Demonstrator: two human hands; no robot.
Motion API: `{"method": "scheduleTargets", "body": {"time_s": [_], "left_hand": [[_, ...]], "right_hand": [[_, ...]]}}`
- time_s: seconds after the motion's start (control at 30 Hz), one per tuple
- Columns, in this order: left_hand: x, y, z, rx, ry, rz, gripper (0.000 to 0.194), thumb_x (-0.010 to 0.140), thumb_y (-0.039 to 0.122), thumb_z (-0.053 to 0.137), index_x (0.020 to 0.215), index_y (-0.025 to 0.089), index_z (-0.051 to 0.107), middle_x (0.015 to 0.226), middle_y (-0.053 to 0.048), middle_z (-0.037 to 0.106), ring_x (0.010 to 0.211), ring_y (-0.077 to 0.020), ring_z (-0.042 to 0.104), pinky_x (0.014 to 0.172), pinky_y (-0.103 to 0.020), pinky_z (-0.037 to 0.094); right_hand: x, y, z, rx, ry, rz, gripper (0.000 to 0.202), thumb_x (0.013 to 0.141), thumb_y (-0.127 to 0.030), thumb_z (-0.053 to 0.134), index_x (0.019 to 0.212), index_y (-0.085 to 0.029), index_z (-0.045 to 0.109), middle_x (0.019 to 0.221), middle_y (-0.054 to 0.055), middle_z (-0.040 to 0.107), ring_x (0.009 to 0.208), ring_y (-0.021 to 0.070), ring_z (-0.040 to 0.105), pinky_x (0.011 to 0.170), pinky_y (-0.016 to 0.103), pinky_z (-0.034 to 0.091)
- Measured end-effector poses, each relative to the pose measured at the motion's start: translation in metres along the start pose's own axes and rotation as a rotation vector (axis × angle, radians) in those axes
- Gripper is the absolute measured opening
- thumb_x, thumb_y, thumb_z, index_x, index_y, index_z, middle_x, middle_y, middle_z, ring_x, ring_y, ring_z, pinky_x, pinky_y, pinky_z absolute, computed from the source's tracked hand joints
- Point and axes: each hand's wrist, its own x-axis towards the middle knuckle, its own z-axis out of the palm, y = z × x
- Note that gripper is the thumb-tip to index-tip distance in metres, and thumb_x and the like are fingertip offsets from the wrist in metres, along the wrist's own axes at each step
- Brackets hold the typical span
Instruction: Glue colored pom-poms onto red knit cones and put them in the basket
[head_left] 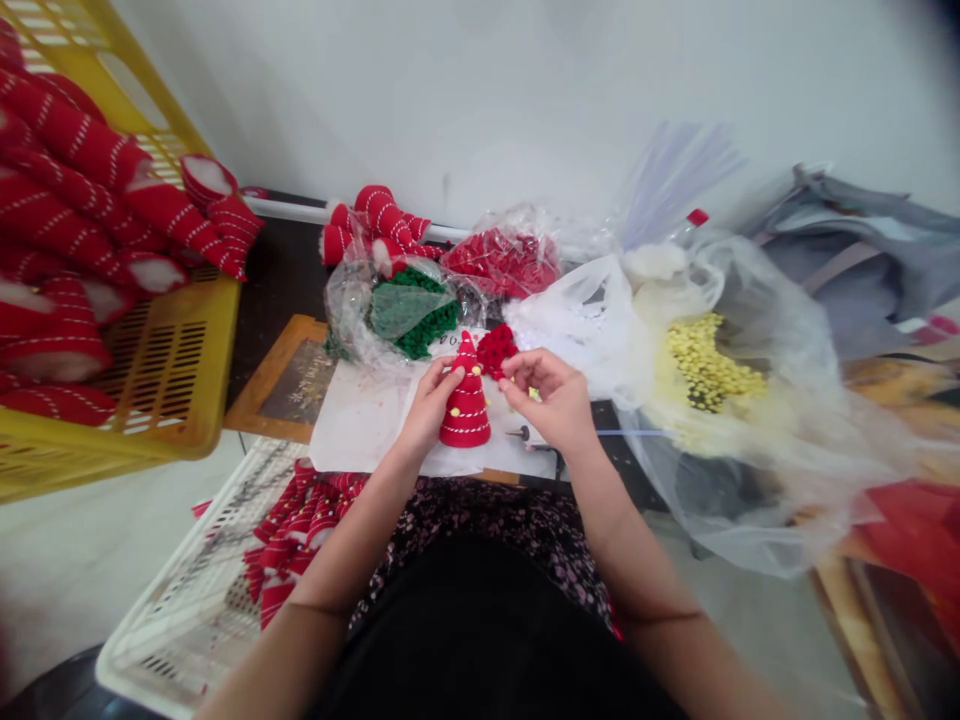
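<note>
The left grip (430, 402) is clasping a red cone (466, 424) by its side, over white paper (360, 425) on the counter (281, 262). The right grip (556, 402) is hovering just beside it, fingertips nearly meeting; whether it is holding anything, I cannot tell. Red pompoms (495, 350) are lying near the cone; green pompoms (414, 314) are sitting bagged beyond.

The cone (466, 425) is red with white dashed bands and at least 2 yellow dots (455, 411). The pompom cluster (495, 350) is deep red; bagged pompoms (415, 315) are green. White paper (356, 420), black surface (274, 270), yellow basket (169, 435), white crate (176, 570), black skirt (495, 515) with pinkish florals.
</note>
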Motion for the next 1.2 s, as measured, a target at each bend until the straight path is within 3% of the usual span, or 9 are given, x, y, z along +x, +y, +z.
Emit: {"method": "scheduleTargets", "body": {"time_s": [0.17,0.5,0.67,0.83,0.9,0.97,1.07,1.13,1.2], "left_hand": [[0.004,0.001,-0.003,-0.08,0.035,-0.022,0.041,0.067,0.045,0.088,0.095,0.023,0.068,0.083,0.002,0.072,0.074,-0.0189,0.068,0.071,-0.029,0.051],[0.001,0.001,-0.006,-0.108,0.036,-0.037,0.04,0.068,0.043,0.089,0.096,0.022,0.069,0.084,0.001,0.073,0.074,-0.0181,0.067,0.071,-0.029,0.052],[-0.004,0.009,-0.017,-0.126,0.092,-0.057,0.041,0.068,0.042,0.089,0.098,0.022,0.068,0.086,0.002,0.074,0.073,-0.0168,0.068,0.071,-0.028,0.054],[-0.007,0.02,-0.037,-0.122,0.163,-0.072,0.046,0.065,0.045,0.091,0.096,0.021,0.066,0.081,0.001,0.072,0.078,-0.0212,0.072,0.071,-0.03,0.055],[-0.007,0.023,-0.044,-0.126,0.197,-0.067,0.048,0.062,0.045,0.092,0.094,0.021,0.065,0.077,0.002,0.07,0.076,-0.0207,0.072,0.068,-0.028,0.054],[-0.007,0.025,-0.049,-0.126,0.232,-0.057,0.048,0.061,0.044,0.093,0.094,0.022,0.065,0.075,0.003,0.07,0.071,-0.0186,0.07,0.065,-0.027,0.052],[-0.007,0.025,-0.054,-0.124,0.228,-0.054,0.047,0.063,0.043,0.092,0.095,0.021,0.066,0.076,0.003,0.07,0.067,-0.0166,0.068,0.064,-0.026,0.052],[-0.006,0.023,-0.053,-0.119,0.196,-0.064,0.047,0.064,0.044,0.091,0.097,0.021,0.066,0.077,0.003,0.071,0.067,-0.0167,0.068,0.065,-0.027,0.052],[-0.005,0.021,-0.05,-0.106,0.169,-0.072,0.048,0.065,0.045,0.09,0.098,0.021,0.066,0.078,0.003,0.071,0.07,-0.018,0.069,0.066,-0.028,0.053]], "right_hand": [[-0.024,0.0,-0.003,-0.184,-0.193,-0.068,0.005,0.089,-0.02,0.07,0.088,-0.022,0.074,0.069,-0.002,0.064,0.058,0.0132,0.056,0.059,0.027,0.048],[-0.029,0.015,0.007,-0.159,-0.249,-0.147,0.013,0.096,-0.021,0.071,0.088,-0.024,0.082,0.092,0.006,0.08,0.071,0.0169,0.068,0.064,0.029,0.054],[0.012,0.029,-0.007,-0.223,-0.116,-0.023,0.01,0.093,-0.026,0.074,0.094,-0.023,0.083,0.094,0.006,0.081,0.074,0.0186,0.07,0.069,0.032,0.057],[0.076,0.047,0.021,-0.561,-0.336,0.053,0.014,0.088,-0.013,0.07,0.089,-0.02,0.082,0.097,0.007,0.081,0.086,0.0219,0.075,0.086,0.035,0.058],[0.096,0.048,0.024,-0.691,-0.327,0.034,0.015,0.09,-0.015,0.068,0.092,-0.019,0.082,0.099,0.009,0.082,0.092,0.025,0.076,0.091,0.037,0.057],[0.11,0.046,0.007,-0.809,-0.141,0.054,0.018,0.095,-0.02,0.064,0.102,-0.018,0.081,0.105,0.012,0.081,0.097,0.0274,0.075,0.094,0.039,0.056],[0.12,0.051,-0.048,-0.986,0.198,0.225,0.028,0.099,-0.015,0.054,0.115,-0.015,0.077,0.115,0.021,0.078,0.105,0.0322,0.074,0.095,0.045,0.054],[0.12,0.062,-0.085,-1.055,0.207,0.358,0.028,0.093,-0.004,0.053,0.101,-0.011,0.079,0.105,0.027,0.078,0.102,0.0354,0.074,0.092,0.047,0.052],[0.116,0.077,-0.107,-1.061,0.115,0.425,0.022,0.084,-0.001,0.061,0.08,-0.012,0.079,0.086,0.022,0.077,0.089,0.0332,0.074,0.084,0.044,0.052]]}}
